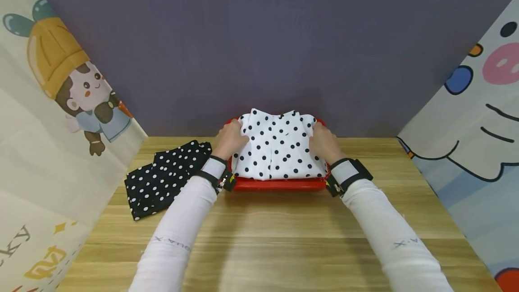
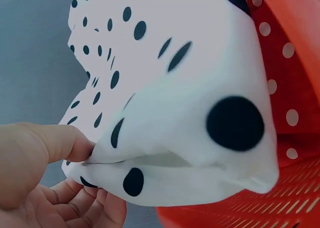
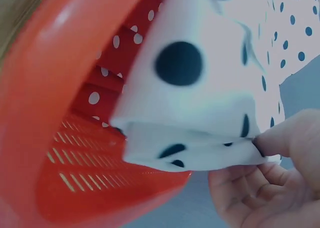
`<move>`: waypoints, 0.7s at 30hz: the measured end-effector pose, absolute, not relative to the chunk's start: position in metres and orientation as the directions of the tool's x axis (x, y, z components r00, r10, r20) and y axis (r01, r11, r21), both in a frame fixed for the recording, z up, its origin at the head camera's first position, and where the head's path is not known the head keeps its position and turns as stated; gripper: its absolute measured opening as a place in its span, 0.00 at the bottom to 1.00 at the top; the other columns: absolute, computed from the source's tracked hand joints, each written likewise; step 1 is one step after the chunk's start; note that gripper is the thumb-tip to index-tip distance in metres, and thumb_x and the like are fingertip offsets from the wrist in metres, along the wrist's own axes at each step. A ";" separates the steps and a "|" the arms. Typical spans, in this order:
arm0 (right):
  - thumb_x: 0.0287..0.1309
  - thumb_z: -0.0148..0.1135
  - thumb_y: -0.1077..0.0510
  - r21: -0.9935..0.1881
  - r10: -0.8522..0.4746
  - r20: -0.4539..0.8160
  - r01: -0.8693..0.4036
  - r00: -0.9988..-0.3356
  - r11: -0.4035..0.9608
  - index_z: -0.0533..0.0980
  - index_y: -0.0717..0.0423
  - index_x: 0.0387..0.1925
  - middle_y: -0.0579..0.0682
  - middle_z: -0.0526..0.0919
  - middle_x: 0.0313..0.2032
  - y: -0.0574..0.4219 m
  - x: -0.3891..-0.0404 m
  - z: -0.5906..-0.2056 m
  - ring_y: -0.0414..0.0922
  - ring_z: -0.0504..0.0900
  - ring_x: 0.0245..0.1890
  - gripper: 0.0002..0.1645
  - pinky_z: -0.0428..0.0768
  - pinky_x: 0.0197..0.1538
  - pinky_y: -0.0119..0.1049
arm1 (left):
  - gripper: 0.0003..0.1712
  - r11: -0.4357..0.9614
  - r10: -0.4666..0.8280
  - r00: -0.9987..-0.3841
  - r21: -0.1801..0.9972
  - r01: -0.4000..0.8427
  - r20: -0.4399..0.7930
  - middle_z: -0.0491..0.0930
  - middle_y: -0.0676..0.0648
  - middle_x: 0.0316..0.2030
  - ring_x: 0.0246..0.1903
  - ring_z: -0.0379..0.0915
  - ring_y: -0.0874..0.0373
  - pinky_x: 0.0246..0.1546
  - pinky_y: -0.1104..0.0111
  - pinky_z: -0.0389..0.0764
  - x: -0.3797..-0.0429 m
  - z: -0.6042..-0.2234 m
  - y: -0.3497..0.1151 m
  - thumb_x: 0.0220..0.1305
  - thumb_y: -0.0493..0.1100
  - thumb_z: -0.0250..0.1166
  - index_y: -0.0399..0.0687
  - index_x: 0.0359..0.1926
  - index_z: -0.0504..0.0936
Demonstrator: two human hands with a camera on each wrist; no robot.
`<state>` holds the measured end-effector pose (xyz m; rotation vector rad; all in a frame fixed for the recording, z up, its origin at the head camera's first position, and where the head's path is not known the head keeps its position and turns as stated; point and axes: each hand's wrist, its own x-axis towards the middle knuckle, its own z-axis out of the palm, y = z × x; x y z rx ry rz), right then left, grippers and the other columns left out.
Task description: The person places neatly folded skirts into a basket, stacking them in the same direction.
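Note:
A folded white garment with black dots [image 1: 275, 148], collar-like points at its far edge, lies spread over the red plastic basket [image 1: 279, 185]. My left hand [image 1: 230, 139] pinches its left side between thumb and fingers. On the opposite side my right hand [image 1: 325, 142] grips the cloth the same way. In the left wrist view, the folded layers show at the pinched edge of the white garment [image 2: 170, 112]. Beneath it, inside the basket, lies red cloth with white dots [image 2: 290, 82], also visible in the right wrist view; most of it is hidden.
A folded black garment with white dots [image 1: 170, 179] lies on the wooden table [image 1: 275, 238] left of the basket. A dark grey wall [image 1: 267, 48] rises behind. Printed cartoon sheets flank the table on both sides. The basket's wall [image 3: 95, 158] has slots.

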<state>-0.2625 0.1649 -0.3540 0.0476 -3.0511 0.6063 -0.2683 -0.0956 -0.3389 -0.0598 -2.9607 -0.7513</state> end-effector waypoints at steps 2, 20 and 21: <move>0.63 0.43 0.61 -0.365 -0.018 -0.008 -0.014 -1.000 0.931 0.58 0.73 0.58 0.70 0.72 0.50 0.163 -0.268 -0.354 0.62 0.75 0.47 0.26 0.72 0.50 0.55 | 0.10 0.885 0.017 -0.996 0.462 0.057 0.090 0.74 0.43 0.31 0.30 0.73 0.47 0.26 0.60 0.72 -0.272 -0.340 -0.094 0.50 0.40 0.57 0.43 0.34 0.69; 0.57 0.47 0.59 -0.251 -0.006 -0.235 0.055 -0.972 0.966 0.46 0.72 0.66 0.70 0.72 0.52 0.156 -0.285 -0.364 0.61 0.76 0.45 0.40 0.73 0.52 0.53 | 0.12 0.935 0.016 -0.994 0.353 -0.024 -0.109 0.75 0.42 0.33 0.30 0.72 0.50 0.26 0.63 0.73 -0.290 -0.355 -0.084 0.56 0.39 0.58 0.38 0.41 0.75; 0.57 0.48 0.59 -0.245 -0.004 -0.240 0.057 -0.971 0.968 0.46 0.72 0.66 0.70 0.72 0.52 0.157 -0.286 -0.366 0.61 0.76 0.45 0.40 0.73 0.52 0.53 | 0.11 0.935 0.011 -0.993 0.353 -0.031 -0.116 0.74 0.43 0.31 0.28 0.71 0.51 0.24 0.64 0.71 -0.292 -0.356 -0.083 0.56 0.38 0.57 0.38 0.40 0.75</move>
